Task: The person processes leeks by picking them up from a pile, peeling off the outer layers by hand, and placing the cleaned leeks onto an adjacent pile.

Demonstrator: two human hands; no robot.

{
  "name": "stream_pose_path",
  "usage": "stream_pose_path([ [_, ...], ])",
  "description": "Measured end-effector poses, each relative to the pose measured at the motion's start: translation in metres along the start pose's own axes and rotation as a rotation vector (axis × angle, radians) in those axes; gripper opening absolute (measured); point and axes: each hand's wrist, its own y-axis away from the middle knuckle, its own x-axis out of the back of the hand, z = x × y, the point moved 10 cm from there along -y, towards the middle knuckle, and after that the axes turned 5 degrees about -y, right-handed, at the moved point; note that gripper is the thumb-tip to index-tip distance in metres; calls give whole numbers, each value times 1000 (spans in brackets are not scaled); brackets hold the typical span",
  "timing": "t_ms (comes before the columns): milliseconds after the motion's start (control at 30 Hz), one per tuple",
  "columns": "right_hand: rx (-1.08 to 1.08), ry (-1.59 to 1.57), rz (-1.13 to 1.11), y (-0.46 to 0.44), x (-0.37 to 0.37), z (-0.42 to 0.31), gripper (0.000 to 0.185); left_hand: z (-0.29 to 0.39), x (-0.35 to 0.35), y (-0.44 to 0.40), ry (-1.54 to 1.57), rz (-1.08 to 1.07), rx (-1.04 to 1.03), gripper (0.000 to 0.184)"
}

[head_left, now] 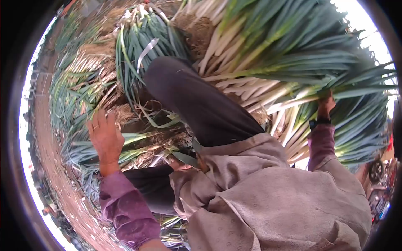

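Note:
At the left, my left hand is held palm down with its fingers apart, above a spread of green onions with roots and pale stalks. It holds nothing, and a ring shows on one finger. Over at the right, my right hand has its fingers wrapped round green onion leaves, where the white stalks turn green; the fingers are partly hidden. Those stalks lie on a large pile of green onions with long white stems and dark green leaves.
A bundle of green onions with a pale strip around it stands beyond my raised knee. Bare brown ground runs along the left edge. A small wheel and clutter are at the far right.

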Motion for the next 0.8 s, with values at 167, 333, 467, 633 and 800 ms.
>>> stream_pose_path([
  [167, -761, -674, -671, 135, -87, -18, 29, -16, -135, 71, 343, -362, 274, 32],
  [333, -341, -780, -1123, 97, -15, -308, 31, 60, -256, 113, 603, -896, 321, 27],
  [467, -198, -833, -904, -2, 54, -437, 27, 103, -307, 124, 576, -879, 271, 27],
  [633, 178, -821, -631, -25, 100, -514, 38, 91, -351, 138, 450, -876, 270, 38],
  [800, 99, -784, -732, -28, 83, -517, 44, 82, -389, 156, 342, -969, 68, 44],
])
